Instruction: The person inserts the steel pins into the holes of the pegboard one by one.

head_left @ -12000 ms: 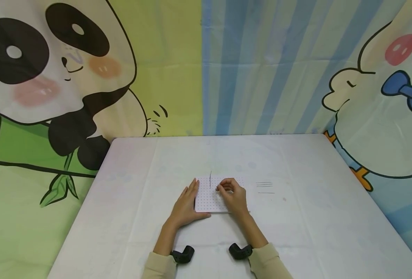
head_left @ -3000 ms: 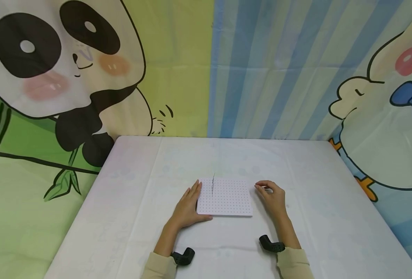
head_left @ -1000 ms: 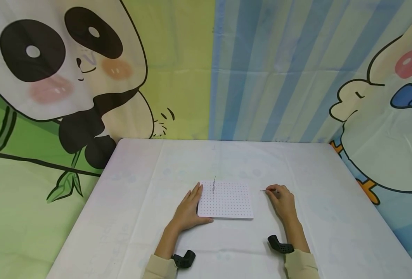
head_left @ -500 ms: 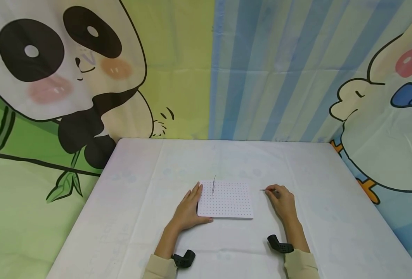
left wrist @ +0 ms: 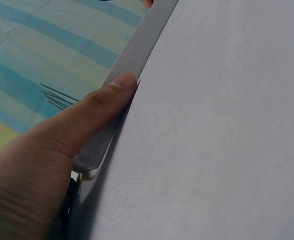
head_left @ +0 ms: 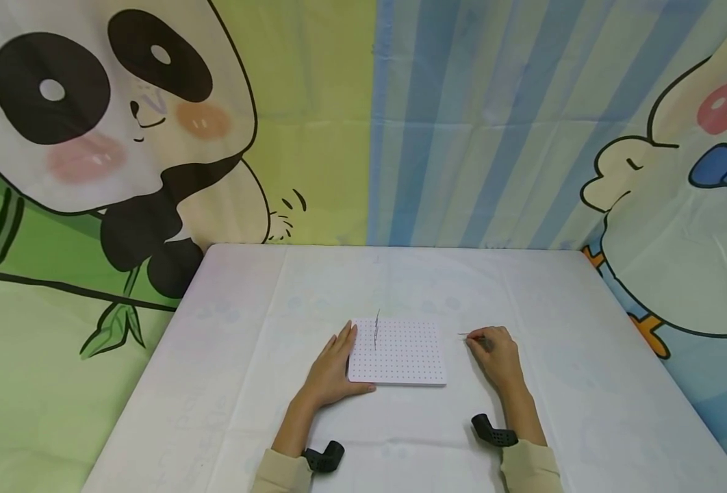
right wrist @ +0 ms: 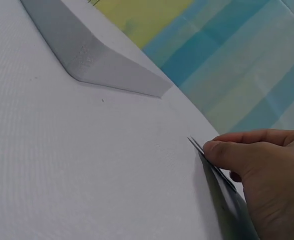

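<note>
A white board (head_left: pixel 409 356) with a grid of small holes lies on the table. Several thin dark needle-like rods (head_left: pixel 376 331) stand upright in a row near its left side; the left wrist view shows their upper ends (left wrist: pixel 56 96) fanned behind the thumb. My left hand (head_left: pixel 333 370) rests against the board's front left corner, fingers straight along the left edge, thumb on the front side (left wrist: pixel 137 50). To the right of the board, my right hand (head_left: pixel 498 352) pinches thin dark rods between thumb and fingertips; two tips of these rods (right wrist: pixel 194 144) stick out close over the table.
White cloth covers the table (head_left: pixel 265 294). Behind it hangs a backdrop (head_left: pixel 314 123) with a panda, stripes and a white bird. Each wrist wears a black camera mount, the left mount (head_left: pixel 325 457) and the right mount (head_left: pixel 493 433).
From over the board, my right hand has moved right to where several rods lay, and now pinches rods there. The upright row reaches further toward the front. My left hand stays at the corner.
</note>
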`<action>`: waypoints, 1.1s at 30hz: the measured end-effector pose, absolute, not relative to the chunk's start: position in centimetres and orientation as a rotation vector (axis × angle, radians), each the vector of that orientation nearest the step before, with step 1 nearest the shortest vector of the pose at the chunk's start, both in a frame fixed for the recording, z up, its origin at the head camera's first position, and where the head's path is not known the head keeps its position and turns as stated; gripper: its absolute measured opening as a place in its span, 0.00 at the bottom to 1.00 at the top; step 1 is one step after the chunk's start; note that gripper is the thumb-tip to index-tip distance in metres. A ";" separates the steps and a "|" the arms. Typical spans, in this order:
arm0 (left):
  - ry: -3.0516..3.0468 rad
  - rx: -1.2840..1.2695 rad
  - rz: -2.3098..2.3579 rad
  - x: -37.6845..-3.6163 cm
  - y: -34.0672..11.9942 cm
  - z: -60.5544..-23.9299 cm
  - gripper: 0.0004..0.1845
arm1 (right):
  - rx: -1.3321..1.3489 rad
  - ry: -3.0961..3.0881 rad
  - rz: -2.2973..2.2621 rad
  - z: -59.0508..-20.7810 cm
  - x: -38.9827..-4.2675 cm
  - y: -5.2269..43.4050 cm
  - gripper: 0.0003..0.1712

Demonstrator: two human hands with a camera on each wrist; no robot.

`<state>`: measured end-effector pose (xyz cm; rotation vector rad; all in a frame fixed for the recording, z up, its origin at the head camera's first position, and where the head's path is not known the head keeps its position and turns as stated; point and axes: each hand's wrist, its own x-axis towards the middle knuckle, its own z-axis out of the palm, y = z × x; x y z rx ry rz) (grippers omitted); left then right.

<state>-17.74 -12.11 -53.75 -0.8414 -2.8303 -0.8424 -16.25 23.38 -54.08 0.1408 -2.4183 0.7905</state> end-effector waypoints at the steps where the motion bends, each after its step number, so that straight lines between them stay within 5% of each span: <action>1: -2.830 -0.841 -0.844 -17.7 -12.1 -53.8 0.66 | 0.146 -2.413 0.792 -54.1 -16.3 23.5 0.08; 23: -2.851 -0.815 -0.841 -17.8 -12.2 -53.9 0.66 | 0.131 -2.489 0.837 -54.3 -16.6 23.9 0.03; 33: -2.795 -0.847 -0.848 -17.7 -12.1 -54.1 0.66 | 0.206 -2.265 1.072 -52.4 -16.6 20.4 0.03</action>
